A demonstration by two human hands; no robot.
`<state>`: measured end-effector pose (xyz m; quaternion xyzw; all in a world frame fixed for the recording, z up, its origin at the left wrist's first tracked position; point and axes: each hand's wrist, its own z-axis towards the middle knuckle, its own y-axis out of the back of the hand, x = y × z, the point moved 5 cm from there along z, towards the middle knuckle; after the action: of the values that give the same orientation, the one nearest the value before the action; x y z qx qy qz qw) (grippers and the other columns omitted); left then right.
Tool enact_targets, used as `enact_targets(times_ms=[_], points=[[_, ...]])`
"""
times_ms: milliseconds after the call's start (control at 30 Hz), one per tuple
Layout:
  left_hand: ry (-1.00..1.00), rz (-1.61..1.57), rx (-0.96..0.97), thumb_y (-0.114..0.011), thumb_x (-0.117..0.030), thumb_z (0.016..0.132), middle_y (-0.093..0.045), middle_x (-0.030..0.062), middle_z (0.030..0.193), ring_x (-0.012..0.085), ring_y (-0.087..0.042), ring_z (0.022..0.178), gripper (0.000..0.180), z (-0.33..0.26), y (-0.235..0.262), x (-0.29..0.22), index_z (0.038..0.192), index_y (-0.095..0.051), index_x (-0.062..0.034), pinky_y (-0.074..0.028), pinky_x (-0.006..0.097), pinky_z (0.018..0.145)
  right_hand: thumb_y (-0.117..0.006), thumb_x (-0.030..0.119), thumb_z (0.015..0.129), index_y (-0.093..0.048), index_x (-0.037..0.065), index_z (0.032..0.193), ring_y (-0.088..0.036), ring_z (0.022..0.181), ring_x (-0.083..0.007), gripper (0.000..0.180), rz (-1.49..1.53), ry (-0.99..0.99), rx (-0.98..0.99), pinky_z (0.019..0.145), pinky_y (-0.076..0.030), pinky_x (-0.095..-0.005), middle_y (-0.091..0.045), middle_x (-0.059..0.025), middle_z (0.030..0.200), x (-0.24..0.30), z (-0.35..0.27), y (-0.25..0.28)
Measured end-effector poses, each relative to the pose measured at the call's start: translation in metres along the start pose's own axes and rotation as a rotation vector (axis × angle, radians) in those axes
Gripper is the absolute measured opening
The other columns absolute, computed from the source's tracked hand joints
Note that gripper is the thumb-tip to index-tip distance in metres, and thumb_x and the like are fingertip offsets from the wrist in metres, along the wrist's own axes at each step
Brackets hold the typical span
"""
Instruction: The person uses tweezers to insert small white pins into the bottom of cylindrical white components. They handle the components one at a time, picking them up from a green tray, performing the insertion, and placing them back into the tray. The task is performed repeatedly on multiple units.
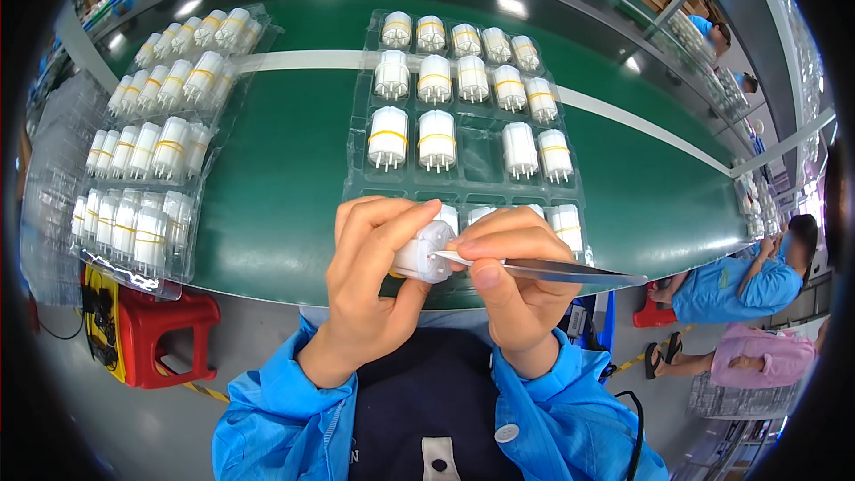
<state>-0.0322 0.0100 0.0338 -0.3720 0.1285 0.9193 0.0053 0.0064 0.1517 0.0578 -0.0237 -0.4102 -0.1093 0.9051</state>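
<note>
Between the fingers and thumb of my left hand (pixel 374 272) is a white cylindrical plug-in unit (pixel 426 254), tilted with its end face toward the right. My right hand (pixel 521 281) is closed around what looks like a pair of silver tweezers (pixel 557 272). Their pale, narrow end meets the end face of the unit, and the broad metal part sticks out to the right past my fingers. Just beyond my hands lies a clear blister tray (pixel 463 185) with rows of similar white units (pixel 436 140), most with yellow bands and metal pins. One pocket in its third row has no unit.
On the left of the green work surface (pixel 285 169) stands another filled tray (pixel 191 205), with stacked clear trays (pixel 67 178) beside it. A red stool (pixel 169 334) is below at left. Seated people, one in a blue jacket (pixel 739 285), are at right.
</note>
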Motion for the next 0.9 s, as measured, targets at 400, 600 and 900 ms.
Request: enact_targets(times_ms=[400, 600, 900], points=[[-0.026, 0.069, -0.01, -0.069, 0.01, 0.059, -0.059, 0.014, 0.105, 0.0325, -0.053, 0.096, 0.06, -0.001, 0.001, -0.004, 0.118, -0.062, -0.0012, -0.046, 0.039, 0.082, -0.072, -0.003, 0.077, -0.07, 0.001, 0.092, -0.065, 0.073, -0.025, 0.016, -0.184, 0.13, 0.084, 0.062, -0.051, -0.0308, -0.068, -0.0126, 0.083, 0.011, 0.007, -0.006], [-0.101, 0.123, -0.004, -0.069, 0.01, 0.058, -0.059, 0.0138, 0.104, 0.0326, -0.053, 0.096, 0.06, 0.001, 0.001, -0.004, 0.117, -0.063, -0.0013, -0.046, 0.038, 0.081, -0.071, -0.001, 0.078, -0.07, 0.001, 0.09, -0.064, 0.071, -0.0232, 0.012, -0.186, 0.038, 0.212, 0.061, -0.05, -0.0296, -0.068, -0.0126, 0.083, 0.016, 0.02, -0.005], [0.169, -0.233, 0.031, -0.07, 0.008, 0.067, -0.06, 0.0155, 0.106, 0.0283, -0.055, 0.097, 0.049, -0.003, 0.0, 0.001, 0.115, -0.062, 0.0024, -0.046, 0.035, 0.083, -0.07, -0.001, 0.078, -0.071, -0.002, 0.089, -0.065, 0.078, -0.0232, 0.011, 0.006, 0.016, 0.025, 0.067, -0.052, -0.0311, -0.07, -0.0131, 0.087, 0.003, 0.011, 0.009]])
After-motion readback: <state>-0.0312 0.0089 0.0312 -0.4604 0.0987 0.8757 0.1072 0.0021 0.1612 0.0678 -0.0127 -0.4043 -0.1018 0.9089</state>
